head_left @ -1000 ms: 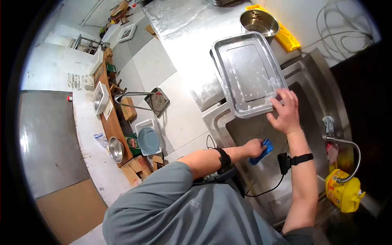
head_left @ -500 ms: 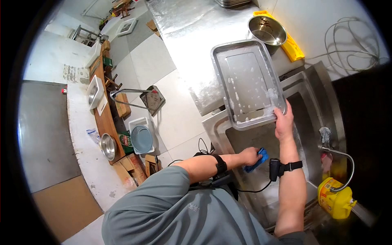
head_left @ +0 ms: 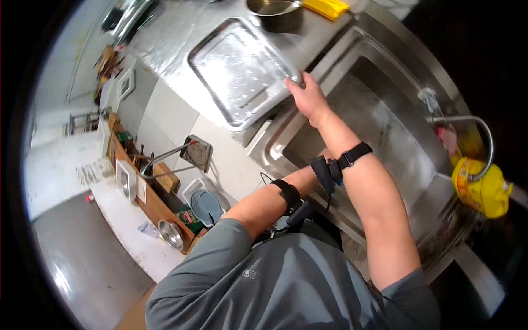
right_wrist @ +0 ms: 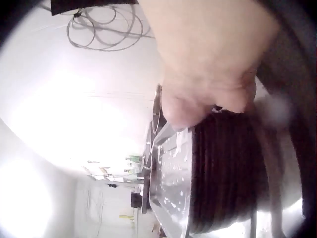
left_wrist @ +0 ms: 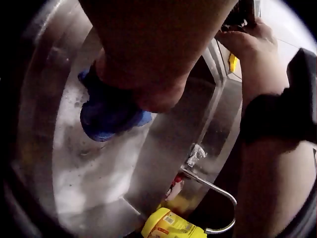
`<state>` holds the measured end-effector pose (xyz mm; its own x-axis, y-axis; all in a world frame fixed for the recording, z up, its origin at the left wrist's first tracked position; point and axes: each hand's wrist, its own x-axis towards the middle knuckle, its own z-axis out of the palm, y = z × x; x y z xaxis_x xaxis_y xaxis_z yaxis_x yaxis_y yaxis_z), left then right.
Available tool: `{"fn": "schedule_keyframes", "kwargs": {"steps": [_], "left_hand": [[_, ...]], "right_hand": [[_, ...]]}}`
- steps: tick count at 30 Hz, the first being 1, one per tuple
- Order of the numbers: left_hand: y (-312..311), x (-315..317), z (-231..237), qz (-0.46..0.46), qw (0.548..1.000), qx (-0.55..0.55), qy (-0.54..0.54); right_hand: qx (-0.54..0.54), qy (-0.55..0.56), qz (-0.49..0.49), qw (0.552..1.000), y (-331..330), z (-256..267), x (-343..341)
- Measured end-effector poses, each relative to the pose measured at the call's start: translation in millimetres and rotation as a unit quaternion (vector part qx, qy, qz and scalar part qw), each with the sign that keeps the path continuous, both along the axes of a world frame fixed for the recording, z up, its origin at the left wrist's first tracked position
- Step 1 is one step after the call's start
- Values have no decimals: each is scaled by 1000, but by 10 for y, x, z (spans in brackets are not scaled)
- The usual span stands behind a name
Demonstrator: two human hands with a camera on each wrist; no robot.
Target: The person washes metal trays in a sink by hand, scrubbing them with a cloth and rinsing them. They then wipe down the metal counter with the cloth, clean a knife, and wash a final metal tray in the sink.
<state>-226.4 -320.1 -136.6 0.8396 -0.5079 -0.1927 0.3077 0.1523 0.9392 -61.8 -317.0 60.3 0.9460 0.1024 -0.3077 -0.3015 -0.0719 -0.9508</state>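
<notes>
A rectangular metal tray (head_left: 242, 102) with white suds drops lies tilted over the counter's edge by the sink. My right hand (head_left: 309, 100) grips its near corner, thumb on top of the rim. In the right wrist view a dark ribbed side (right_wrist: 223, 173), like stacked rims, shows below the fingers, beside the sudsy tray face (right_wrist: 171, 183). Low in the sink, my left hand (left_wrist: 161, 94) holds a bunched blue cloth (left_wrist: 106, 116). The right forearm hides most of that hand in the head view.
The steel sink (head_left: 357, 104) has a curved tap (head_left: 487, 137) and a yellow jug (head_left: 478, 187) at its right. A metal pot (head_left: 278, 16) and a yellow object (head_left: 327, 7) stand on the counter behind. A long-handled dustpan (head_left: 196, 154) is on the floor at left.
My right hand, first spread on the tray's corner, now grips its rim. The tray has shifted left, away from above the sink. The head view has turned, and the left hand is now mostly hidden.
</notes>
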Motion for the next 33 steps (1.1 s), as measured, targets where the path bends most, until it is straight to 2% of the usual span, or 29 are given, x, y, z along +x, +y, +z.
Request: {"fn": "schedule_keyframes", "kwargs": {"steps": [1,3,4,5,6,7,8,9,10,11,12,13,14,15,16,17,18,19,20,21,22,23,25,26,28,29,31,32,33], "left_hand": [[-35,113,296,-15,995,96,9],[-105,327,884,-72,957,278,30],[-193,357,1155,-21,942,247,225],[-267,392,1338,-10,938,258,233],[-369,374,1212,-16,937,257,236],[-501,335,954,-16,941,241,239],[-649,285,663,-15,944,225,239],[-832,202,330,-25,948,188,254],[-944,215,530,-29,947,193,256],[-1087,223,758,-54,936,170,303],[-1203,244,886,-76,922,149,349],[-1308,236,644,-130,911,179,347],[-1364,288,439,-131,909,186,350],[-1430,375,229,-276,879,358,150],[-1512,512,121,-400,768,496,-64],[-1529,679,4,-365,755,541,-70],[-1501,861,-7,-328,739,583,-76],[-1537,1068,117,-286,739,604,-84],[-1575,1290,192,-242,737,624,-95],[-1586,1485,75,-232,683,671,-173],[-1592,1649,-39,-218,623,710,-246],[-1592,1761,-104,-220,621,712,-243],[-1557,1950,-198,-204,617,745,-153],[-1513,2029,-243,-206,614,747,-151],[-1398,2170,-376,-226,641,731,-56],[-1291,2158,-448,-229,638,733,-56],[-1008,1990,-746,-180,688,690,-132],[-974,1960,-760,-181,686,692,-132],[-958,1929,-761,-233,647,719,-104]], "right_hand": [[-22,-21,-8,1000,-173,-21,-143],[-58,-28,-44,997,-659,-257,-484],[-91,-4,-52,994,-1005,-222,-688],[-120,-3,-85,989,-1359,-407,-921],[-169,47,-131,976,-1693,-673,-1173],[-99,124,-197,967,-1881,-705,-1400],[-98,129,-202,966,-2043,-799,-1594],[34,203,-214,955,-2182,-939,-1768],[166,271,-219,922,-2267,-986,-1883],[171,272,-222,921,-2342,-1029,-1974],[193,299,-251,900,-2374,-1023,-2018],[215,327,-279,877,-2427,-1052,-2066],[221,330,-280,874,-2554,-1365,-2187],[89,359,-243,897,-2718,-1861,-2359],[-45,380,-201,902,-2765,-1913,-2349],[-78,394,-199,894,-2821,-1926,-2430],[-74,399,-200,892,-2836,-2169,-2609],[-89,427,-243,866,-2818,-2607,-2813],[28,453,-303,838,-2782,-2359,-2673],[134,478,-363,788,-2737,-2067,-2512],[135,480,-363,787,-2731,-2013,-2432],[175,483,-359,779,-2732,-2016,-2380],[256,462,-362,768,-2761,-2150,-2362],[258,465,-360,767,-2827,-2216,-2378],[241,413,-413,775,-2960,-2145,-2253],[269,391,-425,770,-3103,-2389,-2309],[133,328,-374,857,-3485,-2608,-2363],[142,305,-373,865,-3589,-2428,-2279],[151,281,-372,871,-3685,-2224,-2177]]}}
